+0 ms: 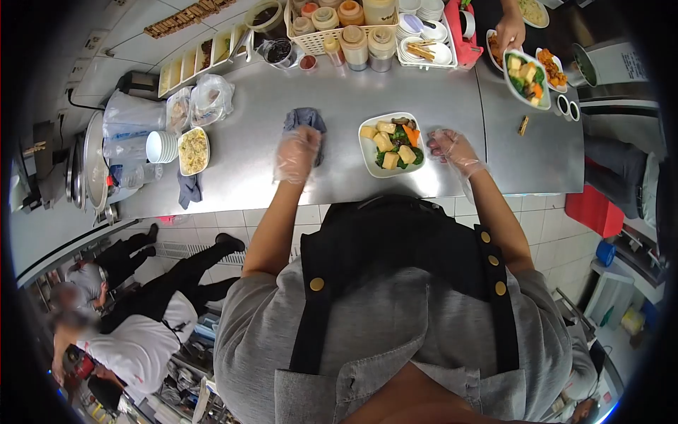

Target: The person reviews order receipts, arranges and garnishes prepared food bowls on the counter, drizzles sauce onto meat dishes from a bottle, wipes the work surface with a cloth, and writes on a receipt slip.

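Note:
A white square bowl [390,145] of tofu cubes, broccoli, mushroom and carrot rests on the steel counter in front of me. My left hand [296,155], in a clear plastic glove, is closed over a dark grey cloth [313,120] left of the bowl. To the bowl's right, just off its rim, is my right hand [455,150], also gloved, with its fingers curled; I cannot make out whether anything is between them. At the upper right, another person's hand [510,32] is beside a second bowl [526,79] with similar food.
Sauce jars [353,48] in a basket and small plates [426,51] line the back edge. At left are a bowl of rice [193,151], stacked white bowls [162,147] and plastic bags [210,99]. A clothespin [523,126] lies at right. Other people are behind me.

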Motion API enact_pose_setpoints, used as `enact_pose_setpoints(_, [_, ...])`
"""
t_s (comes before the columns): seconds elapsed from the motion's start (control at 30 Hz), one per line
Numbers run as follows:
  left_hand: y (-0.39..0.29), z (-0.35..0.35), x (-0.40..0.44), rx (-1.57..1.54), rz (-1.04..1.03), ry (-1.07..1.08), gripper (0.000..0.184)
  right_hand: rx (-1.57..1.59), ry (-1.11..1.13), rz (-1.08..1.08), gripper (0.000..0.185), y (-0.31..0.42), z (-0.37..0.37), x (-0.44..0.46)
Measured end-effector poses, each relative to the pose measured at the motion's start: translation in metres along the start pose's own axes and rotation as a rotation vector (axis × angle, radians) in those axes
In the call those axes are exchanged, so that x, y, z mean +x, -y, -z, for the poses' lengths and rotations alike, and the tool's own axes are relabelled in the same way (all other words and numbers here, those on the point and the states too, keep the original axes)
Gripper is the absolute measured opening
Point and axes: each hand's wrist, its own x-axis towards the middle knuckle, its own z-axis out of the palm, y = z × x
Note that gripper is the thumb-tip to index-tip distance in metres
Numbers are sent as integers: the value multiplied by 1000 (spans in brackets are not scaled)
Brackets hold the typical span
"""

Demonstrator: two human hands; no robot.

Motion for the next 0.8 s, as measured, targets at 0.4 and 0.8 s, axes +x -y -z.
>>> enact_pose_setpoints(0.4, [-16,10,70,380,-94,18,25,-327,127,8,36,53,-9,13])
enact_pose_setpoints(0.8, [-124,-77,122,44,-804,445,20,-1187,64,498,37,108,-35,58])
